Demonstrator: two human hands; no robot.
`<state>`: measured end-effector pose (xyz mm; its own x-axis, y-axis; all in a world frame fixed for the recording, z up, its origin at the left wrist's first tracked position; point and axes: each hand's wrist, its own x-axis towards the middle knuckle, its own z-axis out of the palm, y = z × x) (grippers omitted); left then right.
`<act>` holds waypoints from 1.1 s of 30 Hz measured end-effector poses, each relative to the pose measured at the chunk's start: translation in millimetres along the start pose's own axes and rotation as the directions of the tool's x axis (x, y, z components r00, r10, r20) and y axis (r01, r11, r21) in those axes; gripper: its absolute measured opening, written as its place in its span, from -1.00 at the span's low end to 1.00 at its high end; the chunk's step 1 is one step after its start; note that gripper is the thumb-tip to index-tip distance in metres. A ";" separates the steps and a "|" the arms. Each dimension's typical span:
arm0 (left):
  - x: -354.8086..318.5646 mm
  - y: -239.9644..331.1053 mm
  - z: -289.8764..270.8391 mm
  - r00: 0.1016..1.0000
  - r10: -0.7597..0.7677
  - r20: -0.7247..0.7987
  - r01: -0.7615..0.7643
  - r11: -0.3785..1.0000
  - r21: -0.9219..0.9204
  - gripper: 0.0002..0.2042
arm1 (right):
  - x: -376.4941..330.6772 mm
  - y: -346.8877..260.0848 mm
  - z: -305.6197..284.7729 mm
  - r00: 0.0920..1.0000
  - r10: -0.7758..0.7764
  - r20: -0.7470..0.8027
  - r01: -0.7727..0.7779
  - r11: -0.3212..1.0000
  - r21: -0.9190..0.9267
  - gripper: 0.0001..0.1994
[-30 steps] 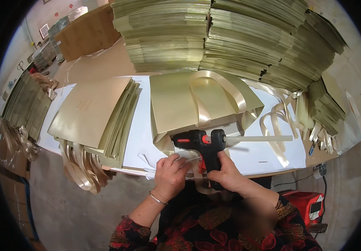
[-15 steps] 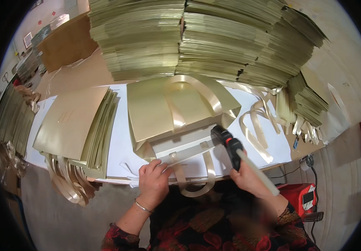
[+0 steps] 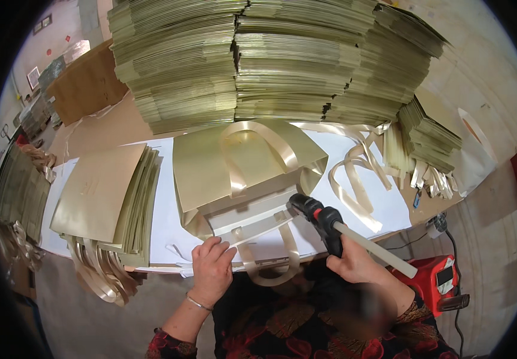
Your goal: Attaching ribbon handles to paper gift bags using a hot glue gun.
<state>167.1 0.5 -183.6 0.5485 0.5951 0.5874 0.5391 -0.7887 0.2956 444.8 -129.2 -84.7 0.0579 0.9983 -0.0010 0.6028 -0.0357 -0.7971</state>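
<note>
A gold paper bag [image 3: 234,167] lies on its side on the white-covered table, its mouth toward me and its pale inside showing. One cream ribbon handle [image 3: 288,152] arches over its upper panel; another hangs over the table's near edge. My left hand [image 3: 212,269] pinches the near left rim of the mouth between thumb and fingers. In my right hand [image 3: 354,260] is a black glue gun [image 3: 325,224], gripped by its handle, with a long whitish glue stick out of its back. Its nozzle is at the right part of the mouth; whether it touches the paper is hidden.
Tall stacks of flat gold bags [image 3: 294,66] rise behind the work. A smaller pile of bags [image 3: 100,197] with ribbons hanging off the edge lies at left. Loose ribbons [image 3: 357,185] lie at right, and a red box [image 3: 429,281] stands below the table.
The whole view has shifted, so things sit lower and further left. The glue gun has tilted, its stick swinging out to the right. My left hand still holds the bag's rim.
</note>
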 end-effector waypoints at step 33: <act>61.6 -39.2 12.0 0.961 -0.260 -0.098 0.246 0.959 -0.140 -0.83 | -117.6 53.7 -134.1 0.605 0.425 -0.674 -0.121 0.885 0.449 -0.35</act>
<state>187.3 69.9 -168.1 0.3238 0.7618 0.5611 0.5621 -0.6319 0.5336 577.0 -254.6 -46.3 0.8272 0.5578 0.0679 0.1692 -0.1320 -0.9767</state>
